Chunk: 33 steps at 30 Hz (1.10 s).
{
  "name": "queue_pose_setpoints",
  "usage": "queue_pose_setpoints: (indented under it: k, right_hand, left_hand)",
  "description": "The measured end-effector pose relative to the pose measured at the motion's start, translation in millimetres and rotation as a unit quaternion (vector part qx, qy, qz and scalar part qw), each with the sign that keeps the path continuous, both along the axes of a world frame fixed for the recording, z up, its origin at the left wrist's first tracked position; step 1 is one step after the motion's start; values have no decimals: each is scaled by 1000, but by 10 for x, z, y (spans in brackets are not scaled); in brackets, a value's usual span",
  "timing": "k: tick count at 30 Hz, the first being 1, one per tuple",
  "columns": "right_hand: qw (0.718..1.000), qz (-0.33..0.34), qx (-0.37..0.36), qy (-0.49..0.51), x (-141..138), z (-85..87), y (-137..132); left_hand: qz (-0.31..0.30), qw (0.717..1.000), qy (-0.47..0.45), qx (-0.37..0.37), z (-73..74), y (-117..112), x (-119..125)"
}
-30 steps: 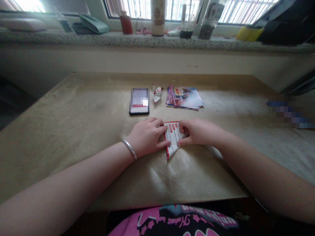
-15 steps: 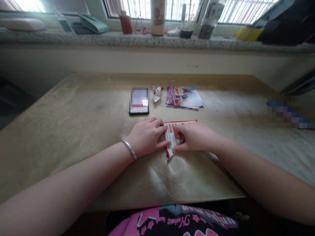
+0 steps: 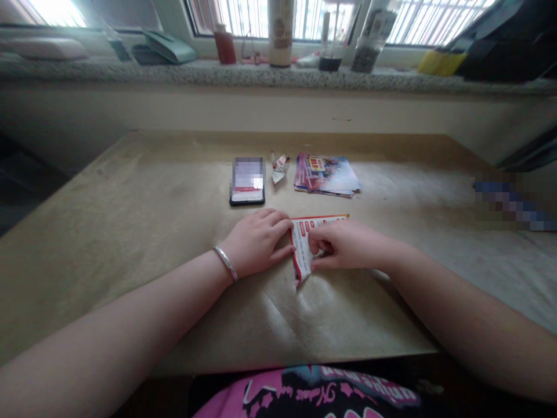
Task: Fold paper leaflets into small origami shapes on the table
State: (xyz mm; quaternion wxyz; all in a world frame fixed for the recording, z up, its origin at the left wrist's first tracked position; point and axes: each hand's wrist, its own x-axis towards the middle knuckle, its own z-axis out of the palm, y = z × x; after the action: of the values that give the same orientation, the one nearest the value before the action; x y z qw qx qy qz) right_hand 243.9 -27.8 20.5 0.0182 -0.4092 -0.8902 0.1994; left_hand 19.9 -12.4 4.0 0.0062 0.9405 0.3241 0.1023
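Observation:
A folded paper sheet [image 3: 303, 248], white with red print and a red border, lies on the table with a point towards me. My left hand [image 3: 261, 241], with a silver bangle at the wrist, rests flat at its left edge; the fingers are stretched and the thumb is apart. Over the sheet's right side lies my right hand [image 3: 339, 245], its fingers curled in and its thumb low against the paper. That hand covers the sheet's right part, so the fold beneath is hidden.
Beyond my hands are a phone [image 3: 247, 196], a small folded paper piece [image 3: 279, 169] and a stack of printed sheets [image 3: 333, 174]. Bottles, among them a red one [image 3: 225, 46], stand on the windowsill [image 3: 243, 74]. A blurred blue item [image 3: 513, 203] lies at the table's right.
My left thumb has drawn back from the sheet to its left edge. The right hand has slid slightly right, uncovering more of the print.

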Motion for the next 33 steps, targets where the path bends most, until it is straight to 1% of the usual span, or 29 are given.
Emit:
queue_pose_setpoints:
  k: [3, 5, 7, 10, 12, 14, 17, 20, 26, 28, 33]
  right_hand:
    - [999, 36, -21, 26, 51, -3, 33]
    - [999, 29, -8, 32, 65, -16, 49]
    - [999, -5, 27, 27, 49, -41, 57]
    - [993, -87, 75, 18, -23, -92, 63]
    - [987, -131, 91, 35, -81, -131, 73]
    - [982, -146, 107, 54, -124, -170, 93]
    - [981, -133, 117, 79, -134, -218, 134]
    - [982, -118, 103, 106, -92, -242, 168]
    - [982, -105, 82, 131, -17, -242, 188]
    - [982, -101, 75, 139, -9, -251, 194]
    - [982, -91, 80, 147, 12, -283, 205]
  left_hand:
    - [4, 999, -32, -18, -8, 17, -15]
    - [17, 997, -65, -31, -2, 25, -29]
    - [32, 994, -98, -40, 14, 35, -41]
    - [42, 989, -135, -35, 37, 53, -41]
    - [26, 989, -141, -16, 38, 63, -24]
    - [-9, 992, -125, 9, 20, 69, 0]
    - [-56, 994, -79, 50, -27, 74, 29]
    - [-67, 994, -48, 76, -61, 85, 34]
    - [-96, 992, -25, 76, -55, 124, 19]
    - [-97, 992, -20, 75, -46, 132, 21]
    - [-111, 991, -13, 74, -16, 141, 7]
